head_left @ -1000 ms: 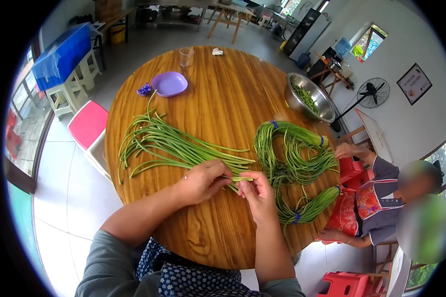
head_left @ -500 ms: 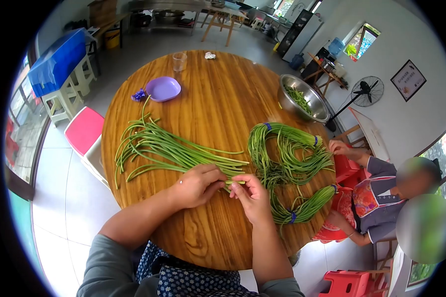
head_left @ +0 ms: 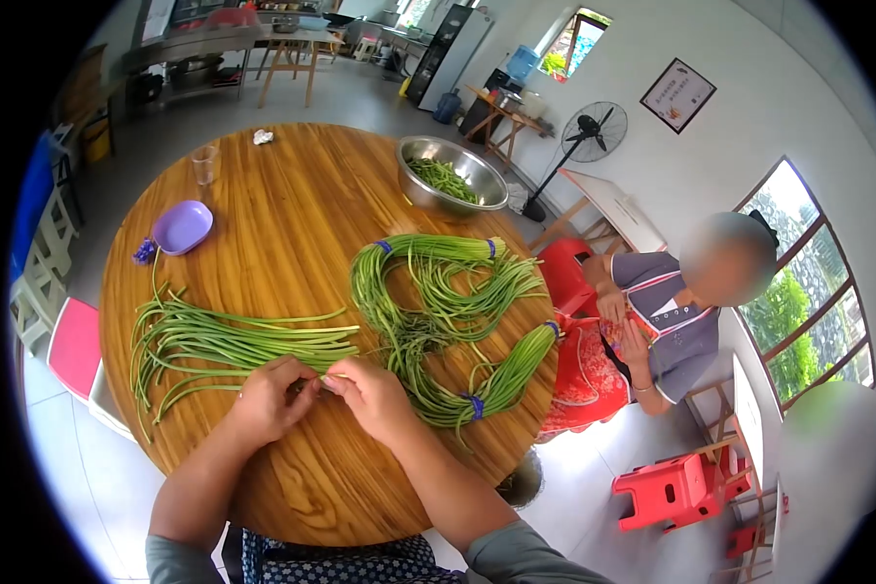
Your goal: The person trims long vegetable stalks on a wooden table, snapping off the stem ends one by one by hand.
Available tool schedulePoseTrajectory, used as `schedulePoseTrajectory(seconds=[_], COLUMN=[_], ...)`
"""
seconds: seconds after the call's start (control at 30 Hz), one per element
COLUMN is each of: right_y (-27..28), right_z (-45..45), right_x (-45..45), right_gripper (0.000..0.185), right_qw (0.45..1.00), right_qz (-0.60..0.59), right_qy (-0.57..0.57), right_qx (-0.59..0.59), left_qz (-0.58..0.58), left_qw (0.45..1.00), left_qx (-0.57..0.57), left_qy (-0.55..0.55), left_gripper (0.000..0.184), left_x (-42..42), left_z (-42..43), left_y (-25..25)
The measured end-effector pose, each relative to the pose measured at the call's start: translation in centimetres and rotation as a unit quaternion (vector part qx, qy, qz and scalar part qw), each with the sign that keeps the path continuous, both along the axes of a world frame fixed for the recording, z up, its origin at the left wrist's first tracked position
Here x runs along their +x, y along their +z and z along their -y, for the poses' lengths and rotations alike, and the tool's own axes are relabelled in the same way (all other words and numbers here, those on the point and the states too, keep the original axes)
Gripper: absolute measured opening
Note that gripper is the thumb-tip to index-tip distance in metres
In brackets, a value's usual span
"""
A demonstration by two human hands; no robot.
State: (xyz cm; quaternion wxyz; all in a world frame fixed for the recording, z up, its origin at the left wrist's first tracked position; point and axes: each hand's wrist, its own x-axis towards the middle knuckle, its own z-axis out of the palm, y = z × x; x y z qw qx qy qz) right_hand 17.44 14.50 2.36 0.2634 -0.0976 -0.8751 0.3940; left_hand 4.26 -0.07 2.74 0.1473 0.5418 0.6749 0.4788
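My left hand (head_left: 275, 395) is closed, its fingers and thumb pinching a green garlic scape (head_left: 322, 378). Close beside it, my right hand (head_left: 372, 393) pinches the same scape near its end. Just beyond my hands, a loose spread of long garlic scapes (head_left: 229, 343) lies on the round wooden table (head_left: 292, 487). To the right are curled bundles of scapes (head_left: 370, 282) bound with blue ties, and another tied bundle (head_left: 511, 375) nearer the table edge. My fingers cover most of the held scape.
A steel bowl (head_left: 501, 192) with short green pieces stands at the far right. A purple dish (head_left: 183, 228), a clear cup (head_left: 203, 165) and crumpled white stuff (head_left: 263, 137) sit at the far left. A co-worker (head_left: 667, 321) sits at right, near red stools (head_left: 662, 492).
My view has swung to the right, so the table appears farther left. The co-worker's hand has drawn back from the tied bundle, and both their hands are now together. My hands stay close together.
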Motion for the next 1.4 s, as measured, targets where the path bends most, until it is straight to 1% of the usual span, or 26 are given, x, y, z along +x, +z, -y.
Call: schedulePoseTrajectory(seconds=[0.03, 0.07, 0.13, 0.2, 0.27, 0.3, 0.33, 0.37, 0.4, 0.47, 0.53, 0.6, 0.63, 0.67, 0.73, 0.83, 0.93, 1.0, 1.07, 1.1, 1.13, 1.2, 1.23, 1.3, 1.33, 1.4], right_y=[-0.3, -0.4, 0.3, 0.2, 0.2, 0.3, 0.4, 0.2, -0.5, -3.0, -2.8, -1.7, -1.2, -0.8, -0.2, -0.4, -2.7, -3.4, -2.9, -2.7, -1.5, 0.4, 0.2, -0.3, -0.5, -0.8], right_z=[0.1, 0.3, 1.1, 1.4, 1.6, 1.3, 0.7, 0.1, 0.0, -0.2, -0.5, -0.6, -0.7, -0.4, 0.0, -0.6, -1.7, -1.8, -1.7, -1.8, -1.0, -0.1, 0.3, 0.7, 0.6, 0.2], right_x=[-0.2, -0.2, -0.2, -0.2, -0.3, -0.2, 0.0, 0.3, 0.3, -0.8, -1.2, -0.9, -0.6, -0.6, -0.7, -0.8, -0.9, -0.7, -0.5, -0.5, -0.3, -0.2, -0.4, -0.5, -0.5, -0.8], right_gripper=[0.007, 0.007, 0.008, 0.006, 0.014, 0.014, 0.016, 0.02, 0.02, 0.02, 0.019, 0.016, 0.013, 0.013, 0.012, 0.01, 0.01, 0.009, 0.011, 0.014, 0.021, 0.02, 0.02, 0.016, 0.016, 0.013], right_qw=[0.988, 0.988, 0.969, 0.963, 0.997, 0.997, 0.956, 0.816, 0.817, 0.719, 0.704, 0.75, 0.756, 0.756, 0.717, 0.69, 0.656, 0.69, 0.695, 0.701, 0.73, 0.765, 0.762, 0.879, 0.879, 0.88], right_qz=[-0.086, -0.087, -0.061, -0.05, -0.063, -0.065, -0.046, -0.024, -0.026, -0.069, -0.054, -0.079, -0.085, -0.086, -0.103, -0.107, -0.118, -0.093, -0.073, -0.062, -0.043, -0.019, -0.018, 0.012, 0.013, -0.03], right_qy=[-0.014, -0.016, -0.004, -0.018, -0.031, -0.033, 0.068, 0.163, 0.16, 0.172, 0.179, 0.154, 0.148, 0.147, 0.093, 0.101, 0.137, 0.108, 0.091, 0.12, 0.069, 0.072, 0.075, 0.071, 0.07, 0.033], right_qx=[0.128, 0.128, 0.241, 0.263, 0.017, 0.019, -0.282, -0.554, -0.553, -0.67, -0.685, -0.639, -0.632, -0.632, -0.683, -0.709, -0.733, -0.71, -0.709, -0.7, -0.679, -0.64, -0.643, -0.471, -0.472, -0.472], left_qz=[-0.022, -0.043, -0.047, -0.056, -0.072, -0.074, 0.0, 0.074, 0.074, 0.201, 0.2, 0.064, 0.013, 0.014, -0.007, 0.02, -0.046, -0.046, -0.054, -0.052, -0.039, -0.004, -0.005, 0.02, 0.021, -0.046], left_qw=[0.999, 0.997, 0.995, 0.992, 0.992, 0.992, 0.996, 0.994, 0.994, 0.961, 0.963, 0.984, 0.989, 0.989, 0.989, 0.99, 0.988, 0.991, 0.991, 0.991, 0.993, 0.996, 0.996, 0.996, 0.996, 0.997], left_qx=[0.021, 0.042, 0.06, 0.078, 0.075, 0.077, 0.079, 0.079, 0.08, 0.178, 0.165, 0.156, 0.144, 0.144, 0.139, 0.106, 0.13, 0.115, 0.102, 0.098, 0.089, 0.077, 0.074, 0.092, 0.091, 0.054], left_qy=[0.025, 0.051, 0.066, 0.08, 0.076, 0.074, 0.041, 0.006, 0.002, -0.07, -0.077, -0.057, -0.035, -0.036, 0.055, 0.095, 0.062, 0.059, 0.069, 0.075, 0.064, 0.049, 0.052, 0.005, 0.005, 0.037], left_gripper=[0.011, 0.011, 0.01, 0.01, 0.008, 0.008, 0.006, 0.005, 0.005, 0.006, 0.006, 0.007, 0.007, 0.007, 0.008, 0.011, 0.014, 0.015, 0.016, 0.017, 0.019, 0.019, 0.019, 0.018, 0.018, 0.017], left_x=[0.1, 0.2, 0.5, 0.5, 0.6, 0.6, 0.7, 0.9, 1.2, 1.6, 1.3, 0.5, 0.1, 0.1, 0.2, 0.5, 0.1, 0.0, 0.0, 0.0, 0.0, 0.2, 0.2, 0.2, 0.2, 0.2], left_z=[-0.2, -0.5, -0.9, -0.9, -0.5, -0.2, 0.2, 0.4, 0.4, 0.5, 0.6, 0.1, 0.0, -0.1, -0.5, -0.4, -0.5, -0.5, -0.3, -0.4, -0.4, -0.3, -0.3, -0.4, -0.3, -0.2], left_y=[-0.4, -0.8, -1.2, -1.0, -0.2, 0.1, 0.3, 0.3, 0.2, 0.2, 0.3, -0.1, -0.3, -0.2, 0.0, -0.4, -1.1, -1.0, -1.1, -1.3, -1.5, -1.5, -1.6, -1.8, -1.7, -1.6])
